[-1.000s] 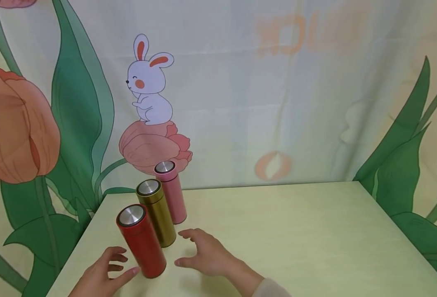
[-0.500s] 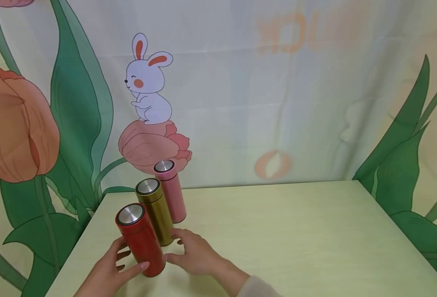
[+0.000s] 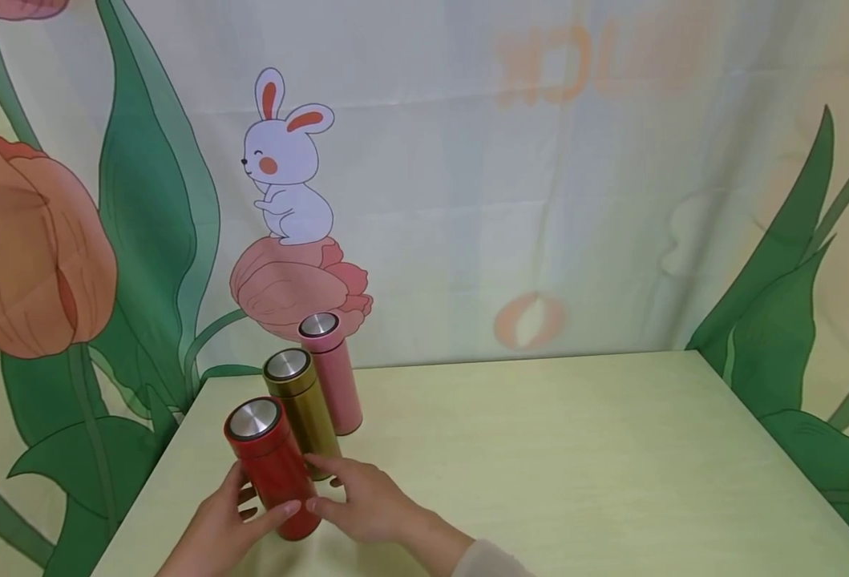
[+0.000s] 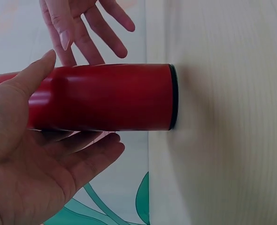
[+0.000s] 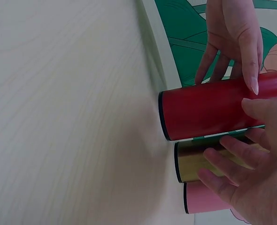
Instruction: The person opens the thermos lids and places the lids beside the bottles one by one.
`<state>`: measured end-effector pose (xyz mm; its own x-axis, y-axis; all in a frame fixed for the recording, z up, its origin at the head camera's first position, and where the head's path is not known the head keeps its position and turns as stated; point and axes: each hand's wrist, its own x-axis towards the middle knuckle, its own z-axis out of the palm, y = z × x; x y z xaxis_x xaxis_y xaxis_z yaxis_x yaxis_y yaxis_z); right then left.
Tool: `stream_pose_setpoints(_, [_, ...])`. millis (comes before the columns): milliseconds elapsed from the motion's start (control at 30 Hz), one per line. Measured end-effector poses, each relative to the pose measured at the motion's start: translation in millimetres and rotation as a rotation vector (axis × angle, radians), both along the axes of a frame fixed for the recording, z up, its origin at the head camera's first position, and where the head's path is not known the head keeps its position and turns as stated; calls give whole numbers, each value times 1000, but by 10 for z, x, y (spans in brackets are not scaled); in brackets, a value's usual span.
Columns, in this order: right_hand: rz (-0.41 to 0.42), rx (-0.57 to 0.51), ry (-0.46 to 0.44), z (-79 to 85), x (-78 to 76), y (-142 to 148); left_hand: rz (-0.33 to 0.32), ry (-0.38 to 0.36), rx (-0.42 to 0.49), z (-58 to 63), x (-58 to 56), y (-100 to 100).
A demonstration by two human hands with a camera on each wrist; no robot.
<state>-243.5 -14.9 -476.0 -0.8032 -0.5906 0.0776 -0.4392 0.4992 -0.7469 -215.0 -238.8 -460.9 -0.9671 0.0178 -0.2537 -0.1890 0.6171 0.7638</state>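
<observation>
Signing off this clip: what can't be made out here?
Head: finger ends of the left hand, thumb aside, behind the red flask.
Head: lower left of the gold flask, behind the red flask.
Head: lower left of the pink flask, behind the gold flask.
Left wrist: top of the red flask, past left edge.

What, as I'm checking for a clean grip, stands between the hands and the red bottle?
Nothing visible. The left hand touches the red bottle from its left, and the right hand is close at its right side. The gold bottle stands just beyond, but not between either hand and the red one.
</observation>
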Motion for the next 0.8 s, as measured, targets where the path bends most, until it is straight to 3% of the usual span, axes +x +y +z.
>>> stream_pose_setpoints(800, [22, -47, 66, -22, 12, -23, 69, 50, 42, -40, -30, 62])
